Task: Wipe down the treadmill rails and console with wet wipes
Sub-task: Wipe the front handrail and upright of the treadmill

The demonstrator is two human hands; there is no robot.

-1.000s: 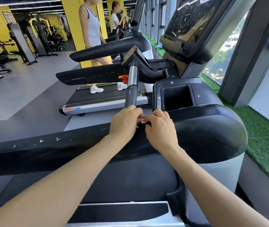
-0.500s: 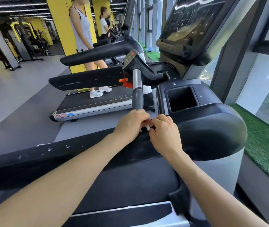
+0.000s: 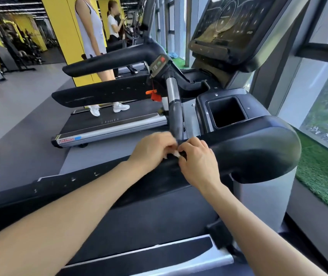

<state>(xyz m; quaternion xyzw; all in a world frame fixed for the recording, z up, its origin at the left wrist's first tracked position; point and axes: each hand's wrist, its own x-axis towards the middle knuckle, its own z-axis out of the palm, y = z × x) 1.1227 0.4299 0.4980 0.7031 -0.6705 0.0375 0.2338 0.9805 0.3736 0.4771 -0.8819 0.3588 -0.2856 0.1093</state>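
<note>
The left hand (image 3: 153, 149) and right hand (image 3: 198, 163) meet over the near rail (image 3: 254, 152), both pinching a small white wipe (image 3: 176, 154) between fingertips. Still bunched, it could tear or drop if pulled unevenly. The console (image 3: 231, 26) sits far right, untouched.

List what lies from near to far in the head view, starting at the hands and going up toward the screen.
Left hand and right hand pinching a small white wipe → upright handle post → red safety clip → small control panel → console screen.
</note>
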